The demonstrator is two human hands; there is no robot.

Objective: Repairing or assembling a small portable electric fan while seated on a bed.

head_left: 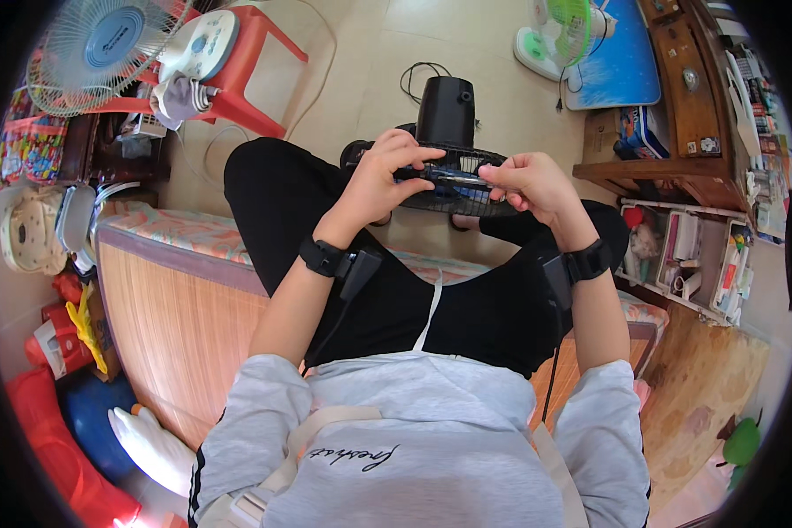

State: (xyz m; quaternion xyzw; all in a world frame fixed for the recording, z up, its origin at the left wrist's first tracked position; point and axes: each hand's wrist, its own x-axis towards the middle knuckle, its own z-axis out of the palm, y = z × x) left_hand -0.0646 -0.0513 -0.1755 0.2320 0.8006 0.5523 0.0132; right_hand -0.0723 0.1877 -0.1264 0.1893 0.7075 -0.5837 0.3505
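A small black electric fan [449,110] stands on the floor between my knees, its wire grille [466,204] turned up toward me. My right hand [537,187] is closed, thumb and fingers pinching a thin silvery rod-shaped thing [458,179] that lies across the front of the grille; its exact kind is too small to tell. On the other side, my left hand [385,176] is at the grille's left part, thumb and index finger stretched out and apart around the rod's free end. Nothing shows gripped between them. Both hands partly hide the grille.
I sit on a bed edge with a bamboo mat [180,326]. A red plastic stool [255,62] and a white fan [114,40] stand far left. At the far right are a green fan [565,31], a wooden cabinet [686,97] and storage baskets [678,255]. Cords trail over the floor.
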